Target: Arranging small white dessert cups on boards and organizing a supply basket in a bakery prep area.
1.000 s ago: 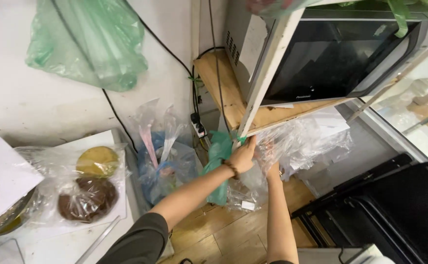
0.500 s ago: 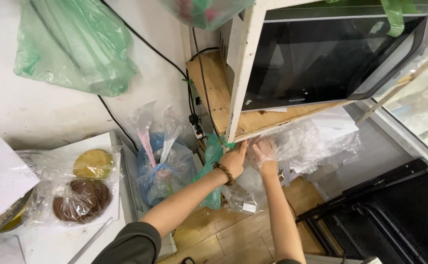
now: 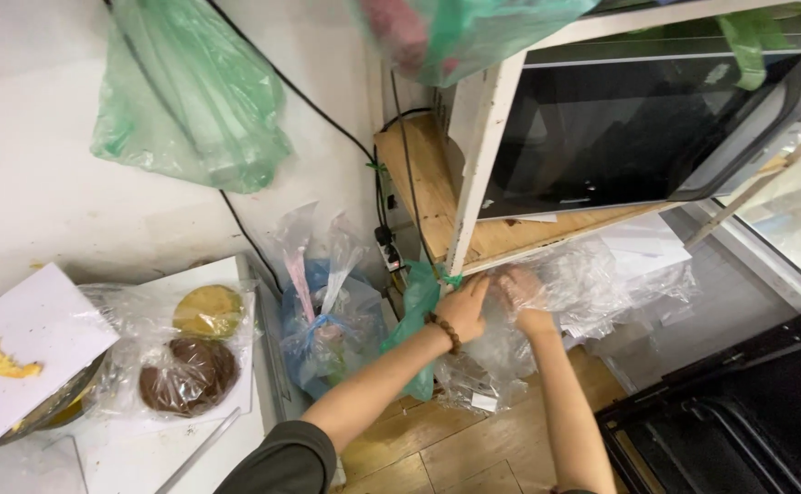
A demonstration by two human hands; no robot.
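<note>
Where the wooden shelf (image 3: 437, 197) meets its white post, the left hand (image 3: 462, 309) and right hand (image 3: 521, 291) both pinch a clear plastic bag (image 3: 592, 284), crinkled and see-through, hanging under the shelf's front edge beside a green bag (image 3: 416, 311).

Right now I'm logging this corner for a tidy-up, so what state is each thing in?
Left hand: gripping the clear plastic bag.
Right hand: inside the clear plastic bag, covered by the film.
Clear plastic bag: crumpled, hanging under the wooden shelf.
Microwave: door shut, screen dark.
Blue bag: knotted shut.
Green bag: hanging on the wall.
Round cakes: wrapped in plastic.
</note>
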